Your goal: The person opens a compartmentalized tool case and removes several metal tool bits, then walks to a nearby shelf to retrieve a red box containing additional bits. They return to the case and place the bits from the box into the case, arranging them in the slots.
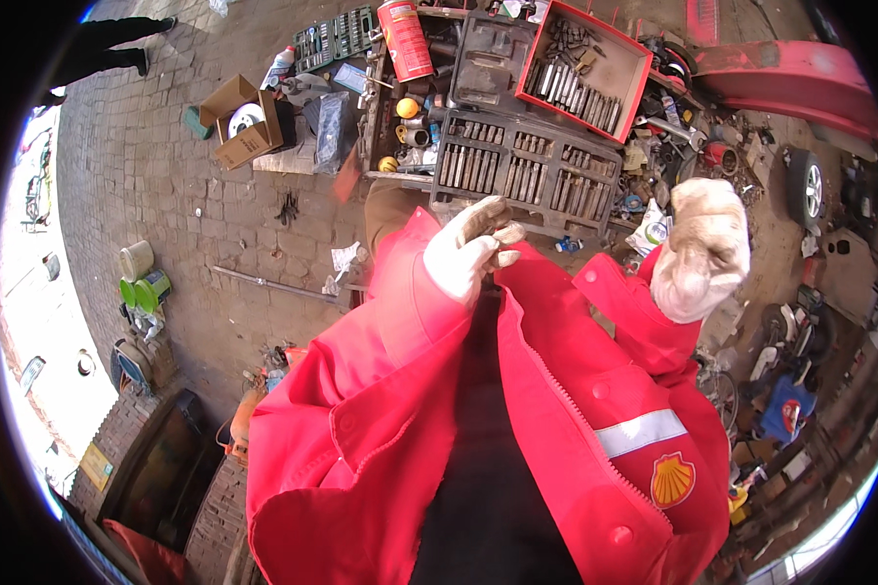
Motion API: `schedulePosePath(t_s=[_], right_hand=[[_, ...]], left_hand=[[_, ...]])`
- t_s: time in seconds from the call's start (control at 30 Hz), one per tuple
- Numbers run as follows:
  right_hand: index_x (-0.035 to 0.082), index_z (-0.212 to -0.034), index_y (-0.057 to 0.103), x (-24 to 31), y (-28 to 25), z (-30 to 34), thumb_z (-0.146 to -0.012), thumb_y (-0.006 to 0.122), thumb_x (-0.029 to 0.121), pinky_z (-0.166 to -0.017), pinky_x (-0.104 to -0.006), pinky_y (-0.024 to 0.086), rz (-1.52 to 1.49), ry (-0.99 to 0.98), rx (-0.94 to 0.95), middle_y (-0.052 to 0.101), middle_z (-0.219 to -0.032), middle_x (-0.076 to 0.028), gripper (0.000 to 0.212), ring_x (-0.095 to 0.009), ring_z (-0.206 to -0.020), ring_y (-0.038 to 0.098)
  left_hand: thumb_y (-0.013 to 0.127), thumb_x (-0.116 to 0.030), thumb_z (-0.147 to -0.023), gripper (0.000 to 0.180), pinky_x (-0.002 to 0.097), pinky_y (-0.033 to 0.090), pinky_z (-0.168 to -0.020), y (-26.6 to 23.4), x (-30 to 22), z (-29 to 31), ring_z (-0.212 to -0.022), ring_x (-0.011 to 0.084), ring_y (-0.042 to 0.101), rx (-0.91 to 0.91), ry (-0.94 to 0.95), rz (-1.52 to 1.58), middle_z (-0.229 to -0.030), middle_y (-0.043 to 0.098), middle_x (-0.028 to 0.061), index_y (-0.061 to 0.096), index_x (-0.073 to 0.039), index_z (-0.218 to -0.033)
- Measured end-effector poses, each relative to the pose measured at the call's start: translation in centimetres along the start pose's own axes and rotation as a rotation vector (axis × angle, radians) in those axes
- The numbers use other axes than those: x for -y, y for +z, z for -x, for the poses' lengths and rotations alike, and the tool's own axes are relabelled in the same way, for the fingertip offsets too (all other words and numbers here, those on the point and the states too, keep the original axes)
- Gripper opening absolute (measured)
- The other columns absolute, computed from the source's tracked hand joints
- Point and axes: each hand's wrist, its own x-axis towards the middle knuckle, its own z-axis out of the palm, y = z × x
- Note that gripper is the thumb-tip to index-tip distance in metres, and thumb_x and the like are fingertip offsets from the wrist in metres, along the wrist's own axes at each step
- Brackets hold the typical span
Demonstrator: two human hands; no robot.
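My left hand (465, 250), in a white work glove with soiled fingertips, is held in front of my red jacket (361, 390). Its fingers are loosely bent with gaps between them, and nothing shows in them. It is nearest to a dark bit case (505, 200) holding rows of metal bits. My right hand (700, 249), in a similar dirty glove, is raised farther right with its fingers curled closed. Whatever it may hold is hidden. Beyond the case, a red tray (622, 73) holds several metal bits and loose pieces.
A red spray can (404, 41) and an orange ball (407, 107) are beside the cases. At the far left stand a cardboard box (247, 148) and a green socket case (334, 41). Scattered tools and a wheel (805, 187) crowd the right. A metal rod (281, 287) lies on the paving.
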Motion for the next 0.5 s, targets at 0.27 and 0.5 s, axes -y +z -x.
schedulePosePath(t_s=[0.27,0.5], right_hand=[[0.003,-0.074,0.054,9.6,0.4,-8.9,-0.08,0.057,0.011,-0.066,-0.0361,0.045,0.272,-0.61,-0.188,0.049,-0.069,-0.008,0.01,-0.024,-0.07,0.051],[0.006,-0.073,0.051,11.7,0.7,-9.7,-0.084,0.053,0.013,-0.066,-0.0339,0.043,0.324,-0.641,-0.198,0.047,-0.069,-0.005,0.013,-0.021,-0.068,0.049]], left_hand=[[0.044,0.012,-0.074,0.076,0.0375,0.05,-0.1,0.8,0.2,-0.3,-0.127,0.0325,0.054,0.002,0.03,0.017,-0.144,0.044,0.02,0.032,0.004,-0.149],[0.05,0.011,-0.073,0.079,0.0386,0.05,-0.101,1.3,0.2,-0.3,-0.129,0.0353,0.051,0.031,0.007,0.229,-0.145,0.044,0.0216,0.031,0.004,-0.149]])
